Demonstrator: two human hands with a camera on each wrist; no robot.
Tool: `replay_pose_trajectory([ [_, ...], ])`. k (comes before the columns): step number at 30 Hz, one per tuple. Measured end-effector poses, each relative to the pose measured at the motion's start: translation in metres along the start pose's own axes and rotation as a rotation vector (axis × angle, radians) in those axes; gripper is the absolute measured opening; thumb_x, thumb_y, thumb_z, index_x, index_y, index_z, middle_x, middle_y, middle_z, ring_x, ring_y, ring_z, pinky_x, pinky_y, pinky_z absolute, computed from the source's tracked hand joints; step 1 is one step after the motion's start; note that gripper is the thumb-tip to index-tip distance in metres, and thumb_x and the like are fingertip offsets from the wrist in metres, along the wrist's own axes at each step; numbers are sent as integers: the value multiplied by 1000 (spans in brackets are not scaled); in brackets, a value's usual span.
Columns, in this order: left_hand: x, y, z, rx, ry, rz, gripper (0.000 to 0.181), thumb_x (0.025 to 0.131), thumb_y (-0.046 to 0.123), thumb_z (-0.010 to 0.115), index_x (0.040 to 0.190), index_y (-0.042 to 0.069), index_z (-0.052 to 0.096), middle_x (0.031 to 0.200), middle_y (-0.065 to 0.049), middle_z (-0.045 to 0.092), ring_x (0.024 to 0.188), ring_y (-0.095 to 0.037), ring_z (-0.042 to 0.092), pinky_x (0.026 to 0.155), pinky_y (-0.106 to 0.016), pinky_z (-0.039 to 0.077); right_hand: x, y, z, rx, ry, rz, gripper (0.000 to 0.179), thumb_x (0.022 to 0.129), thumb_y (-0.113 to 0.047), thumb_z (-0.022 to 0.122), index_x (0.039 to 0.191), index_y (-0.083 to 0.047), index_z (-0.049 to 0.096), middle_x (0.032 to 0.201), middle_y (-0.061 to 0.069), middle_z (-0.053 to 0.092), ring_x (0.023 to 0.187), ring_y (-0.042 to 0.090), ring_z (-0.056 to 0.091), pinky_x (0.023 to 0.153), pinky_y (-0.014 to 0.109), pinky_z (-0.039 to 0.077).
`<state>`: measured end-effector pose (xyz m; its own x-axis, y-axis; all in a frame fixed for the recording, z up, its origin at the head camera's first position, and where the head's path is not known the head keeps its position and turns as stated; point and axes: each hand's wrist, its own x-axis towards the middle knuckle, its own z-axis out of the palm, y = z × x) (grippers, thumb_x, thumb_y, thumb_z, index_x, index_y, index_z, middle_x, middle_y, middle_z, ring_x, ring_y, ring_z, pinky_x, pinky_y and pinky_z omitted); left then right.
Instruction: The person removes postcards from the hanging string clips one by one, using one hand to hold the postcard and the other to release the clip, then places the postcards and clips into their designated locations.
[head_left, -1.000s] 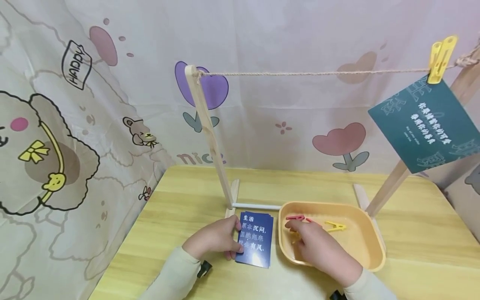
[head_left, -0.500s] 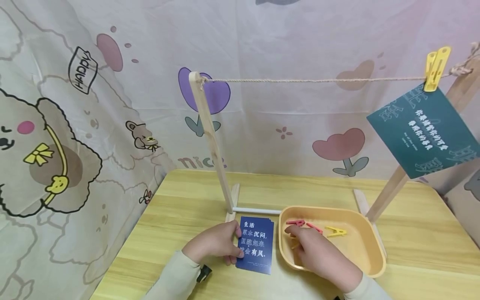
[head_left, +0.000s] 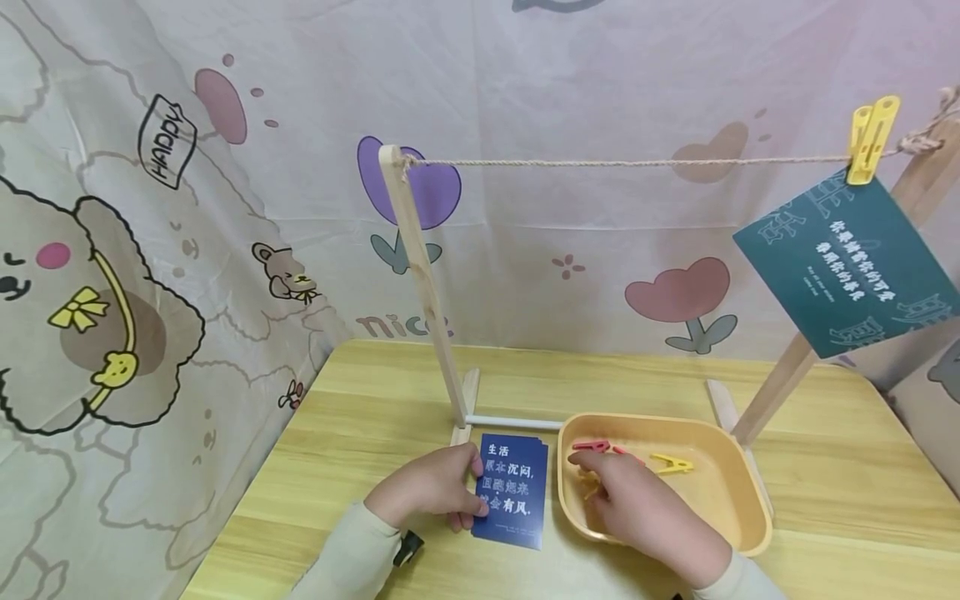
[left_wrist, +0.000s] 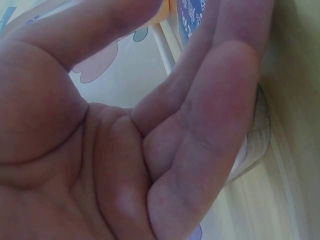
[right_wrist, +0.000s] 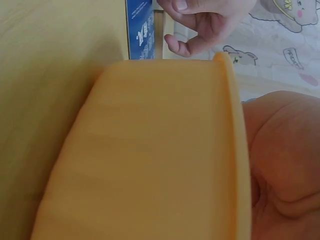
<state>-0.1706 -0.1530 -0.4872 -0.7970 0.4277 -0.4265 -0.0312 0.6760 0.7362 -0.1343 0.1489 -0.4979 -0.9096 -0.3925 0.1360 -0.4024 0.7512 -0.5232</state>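
My left hand (head_left: pixel 431 483) rests at the left edge of a stack of blue cards (head_left: pixel 513 492) printed with white lettering. Its thumb overlaps the top card's edge; in the left wrist view the thumb and fingers (left_wrist: pixel 235 100) stand well apart. Inside the yellow-orange basin (head_left: pixel 750 467), my right hand (head_left: pixel 637 500) reaches down with index finger and thumb about a yellow clothespin (head_left: pixel 588 483), partly hidden by the hand. A red clothespin (head_left: pixel 591 446) and another yellow clothespin (head_left: pixel 672 463) lie behind the fingers. In the right wrist view, the basin's wall (right_wrist: pixel 150 150) hides the fingertips.
A twine line (head_left: pixel 600 162) runs between two wooden posts above the table (head_left: pixel 375 400). At its right end a yellow clothespin (head_left: pixel 872 142) holds a hanging green card (head_left: pixel 847 258). A white rod (head_left: pixel 513 422) joins the stand's feet behind the cards. Printed cloth surrounds the table.
The head view has tilted up slightly, so everything sits a little lower in it. Both hands stay nearly in place, the left at the cards and the right in the basin.
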Motion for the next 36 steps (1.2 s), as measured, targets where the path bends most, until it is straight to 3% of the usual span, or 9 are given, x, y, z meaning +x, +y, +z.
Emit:
replay_pose_trajectory([
  [12,1,-1,-1,8,-7,0,42,86,2,88,113,3,56,73,-15,73,58,-30,73,58,-43,65,-2,-1,-6,-3,-6,-22,53,75,7,72,126,-9,75,112,3,80,100,19,74,92,45,63],
  [23,3,-3,-1,11,-6,-1,45,84,-1,89,114,4,55,73,-13,72,58,-27,72,57,-41,64,-5,-5,-10,-43,-12,114,59,78,1,76,136,-11,72,118,1,79,99,15,71,95,46,61],
  [36,-1,2,-5,73,18,5,45,86,6,90,116,4,56,75,-9,74,60,-29,74,61,-37,61,-3,-3,-13,-4,-24,123,60,78,-2,79,136,-17,73,118,2,82,85,9,71,81,39,61],
])
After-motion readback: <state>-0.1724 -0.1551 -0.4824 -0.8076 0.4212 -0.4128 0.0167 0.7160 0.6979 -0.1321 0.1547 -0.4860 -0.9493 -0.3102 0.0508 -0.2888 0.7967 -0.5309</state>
